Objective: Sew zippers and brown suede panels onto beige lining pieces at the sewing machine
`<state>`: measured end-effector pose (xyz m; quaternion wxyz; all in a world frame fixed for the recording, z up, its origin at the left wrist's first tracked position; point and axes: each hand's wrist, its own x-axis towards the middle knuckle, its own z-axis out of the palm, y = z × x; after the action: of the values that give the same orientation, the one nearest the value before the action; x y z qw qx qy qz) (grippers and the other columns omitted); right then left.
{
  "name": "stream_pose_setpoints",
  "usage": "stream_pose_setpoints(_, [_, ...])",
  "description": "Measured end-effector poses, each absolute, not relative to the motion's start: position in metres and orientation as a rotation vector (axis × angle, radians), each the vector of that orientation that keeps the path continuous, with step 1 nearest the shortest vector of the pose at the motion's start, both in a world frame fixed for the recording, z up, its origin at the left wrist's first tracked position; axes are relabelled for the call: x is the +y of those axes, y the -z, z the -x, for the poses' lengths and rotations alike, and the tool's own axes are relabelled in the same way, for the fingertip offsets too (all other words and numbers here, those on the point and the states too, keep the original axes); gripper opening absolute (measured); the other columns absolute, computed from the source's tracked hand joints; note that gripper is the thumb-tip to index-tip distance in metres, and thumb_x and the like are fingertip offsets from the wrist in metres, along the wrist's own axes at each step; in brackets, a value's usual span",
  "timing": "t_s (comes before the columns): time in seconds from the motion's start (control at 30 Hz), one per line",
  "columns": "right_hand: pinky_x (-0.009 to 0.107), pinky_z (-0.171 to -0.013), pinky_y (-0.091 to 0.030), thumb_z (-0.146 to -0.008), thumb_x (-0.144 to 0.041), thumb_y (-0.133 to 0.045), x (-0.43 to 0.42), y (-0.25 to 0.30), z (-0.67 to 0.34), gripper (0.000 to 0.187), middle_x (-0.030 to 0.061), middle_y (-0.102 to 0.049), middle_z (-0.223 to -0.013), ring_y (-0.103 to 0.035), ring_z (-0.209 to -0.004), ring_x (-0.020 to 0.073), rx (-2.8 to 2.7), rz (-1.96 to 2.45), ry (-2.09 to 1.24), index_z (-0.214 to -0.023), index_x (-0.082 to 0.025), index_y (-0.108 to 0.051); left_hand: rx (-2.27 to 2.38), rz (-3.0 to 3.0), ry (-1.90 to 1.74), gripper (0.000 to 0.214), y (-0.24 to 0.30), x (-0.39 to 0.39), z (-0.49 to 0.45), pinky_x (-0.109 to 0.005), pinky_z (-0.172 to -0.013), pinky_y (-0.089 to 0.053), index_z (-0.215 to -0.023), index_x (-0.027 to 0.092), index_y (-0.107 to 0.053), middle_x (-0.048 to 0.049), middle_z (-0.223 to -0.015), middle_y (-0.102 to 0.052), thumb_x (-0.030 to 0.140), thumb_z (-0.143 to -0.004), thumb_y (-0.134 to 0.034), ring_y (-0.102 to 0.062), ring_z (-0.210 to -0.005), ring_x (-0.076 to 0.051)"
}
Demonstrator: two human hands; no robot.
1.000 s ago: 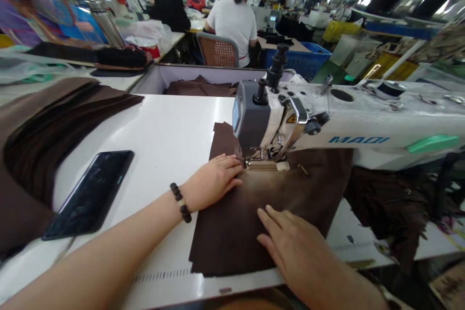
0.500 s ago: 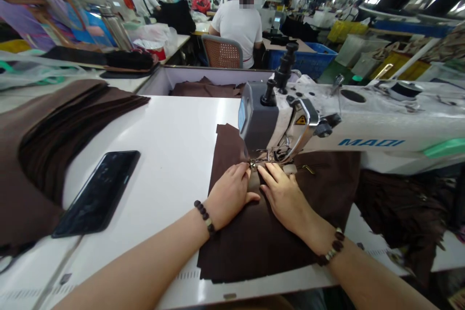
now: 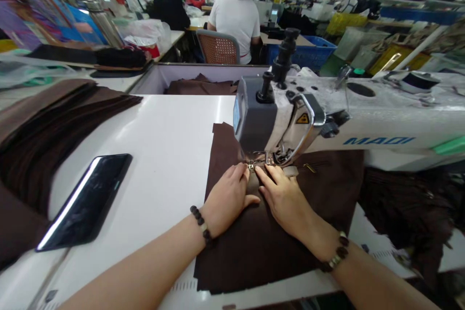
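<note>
A dark brown fabric panel (image 3: 250, 261) lies flat beneath the head of the sewing machine (image 3: 259, 116). My left hand (image 3: 227, 198) rests palm down on its left part, thumb out to the side, fingertips beside the metal presser foot (image 3: 251, 166). Just right of the foot, my right hand (image 3: 288, 206) lies flat on the same panel with fingers stretched forward. Between the hands shows a small lighter brown patch (image 3: 253, 183). A gold-coloured zipper pull (image 3: 309, 168) sits on the cloth to the right. The needle point cannot be made out.
A phone (image 3: 85, 201) lies on the white table (image 3: 174, 140), beside stacked brown fabric pieces (image 3: 69, 126) at left. More brown cloth (image 3: 407, 213) is bunched at right. Behind the table a person in a white shirt (image 3: 235, 22) sits on a chair (image 3: 220, 48).
The view has shifted slightly, so the phone and stack appear further left. Both hands keep nearly the same place on the fabric beside the presser foot.
</note>
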<state>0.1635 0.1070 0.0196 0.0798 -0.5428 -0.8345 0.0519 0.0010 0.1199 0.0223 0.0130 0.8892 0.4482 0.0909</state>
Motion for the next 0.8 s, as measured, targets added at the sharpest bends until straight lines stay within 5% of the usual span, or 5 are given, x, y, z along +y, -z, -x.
stream_pose_setpoints(0.8, [0.046, -0.09, -0.04, -0.091, -0.023, -0.037, 0.117, -0.024, -0.161, 0.038, 0.0118, -0.051, -0.121, -0.046, -0.11, 0.0266, -2.514, 1.665, -0.117, -0.129, -0.018, -0.042, 1.379, -2.734, -0.262, 0.055, -0.024, 0.129, 0.002, -0.038, -0.095, -0.04, -0.104, 0.003, -0.055, -0.0173, -0.109, -0.052, 0.049, -0.074, -0.059, -0.047, -0.108, -0.028])
